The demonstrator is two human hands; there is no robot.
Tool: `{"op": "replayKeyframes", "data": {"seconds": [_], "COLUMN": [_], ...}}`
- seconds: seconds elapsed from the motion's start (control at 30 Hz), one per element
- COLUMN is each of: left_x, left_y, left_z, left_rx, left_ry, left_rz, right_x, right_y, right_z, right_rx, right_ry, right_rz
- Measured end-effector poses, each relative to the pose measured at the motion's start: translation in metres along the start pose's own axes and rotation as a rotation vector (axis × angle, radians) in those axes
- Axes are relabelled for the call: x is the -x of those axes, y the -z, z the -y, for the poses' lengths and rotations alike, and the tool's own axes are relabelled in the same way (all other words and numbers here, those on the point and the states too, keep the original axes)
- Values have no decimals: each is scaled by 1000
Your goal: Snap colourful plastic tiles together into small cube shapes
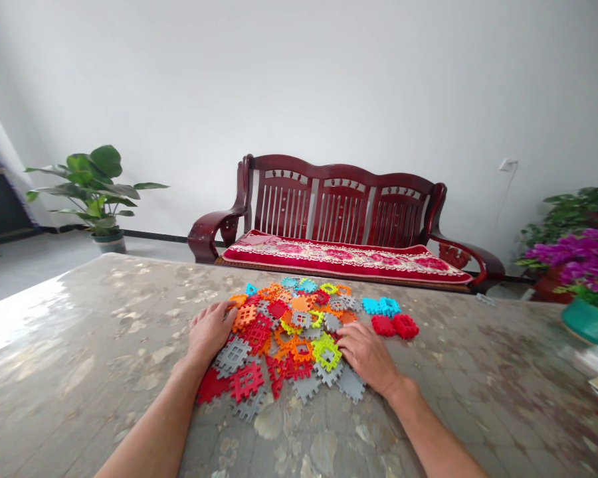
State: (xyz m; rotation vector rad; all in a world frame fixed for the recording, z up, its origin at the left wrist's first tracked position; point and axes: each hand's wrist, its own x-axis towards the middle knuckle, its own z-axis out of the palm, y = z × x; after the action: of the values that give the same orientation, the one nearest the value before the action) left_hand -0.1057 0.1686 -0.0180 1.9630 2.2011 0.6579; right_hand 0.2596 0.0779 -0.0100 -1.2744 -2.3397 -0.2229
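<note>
A heap of flat, notched plastic building tiles [294,328] in red, orange, grey, lime and blue lies on a stone-patterned table [104,345]. My left hand [208,332] rests palm down on the heap's left edge, fingers stretched onto an orange tile [244,315]. My right hand [366,355] lies flat on the heap's right side, fingertips beside a lime tile [327,352]. Neither hand holds a tile. A stack of blue tiles [381,306] and a stack of red tiles [395,326] sit apart to the right of the heap.
A dark red wooden bench [339,219] with a floral cushion stands behind the table against a white wall. A leafy potted plant [96,192] is at far left. Purple flowers [581,255] and a teal pot [591,322] are at right.
</note>
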Motion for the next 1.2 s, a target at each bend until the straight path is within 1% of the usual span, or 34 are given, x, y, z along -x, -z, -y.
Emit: {"op": "replayKeyframes", "data": {"seconds": [0.13,0.3,0.4,0.57,0.73,0.87,0.97,1.1,1.2], "left_x": [1,2,2,1,1,1,2,2,2], "left_y": [1,2,2,1,1,1,1,2,3], "left_z": [0,-2,-2,-1,-1,-1,-1,-2,-2], "left_rx": [2,-12,-15,-12,-12,-11,-10,-13,-13], "left_ry": [-3,2,2,-5,-3,0,-2,2,9], "left_rz": [-5,13,17,5,-3,-9,-15,-11,-1], "right_x": [-4,-7,-6,-1,-4,-8,-8,-8,-9], "right_y": [-3,-5,-4,3,5,-3,-8,-9,-7], "right_z": [3,3,3,2,4,5,6,7,8], "right_rx": [27,34,-2,-52,17,62,115,160,149], "right_ry": [18,-92,-122,-79,-80,-7,14,-4,-44], "right_rz": [-70,-122,-108,-58,-30,-26,-38,-30,-18]}}
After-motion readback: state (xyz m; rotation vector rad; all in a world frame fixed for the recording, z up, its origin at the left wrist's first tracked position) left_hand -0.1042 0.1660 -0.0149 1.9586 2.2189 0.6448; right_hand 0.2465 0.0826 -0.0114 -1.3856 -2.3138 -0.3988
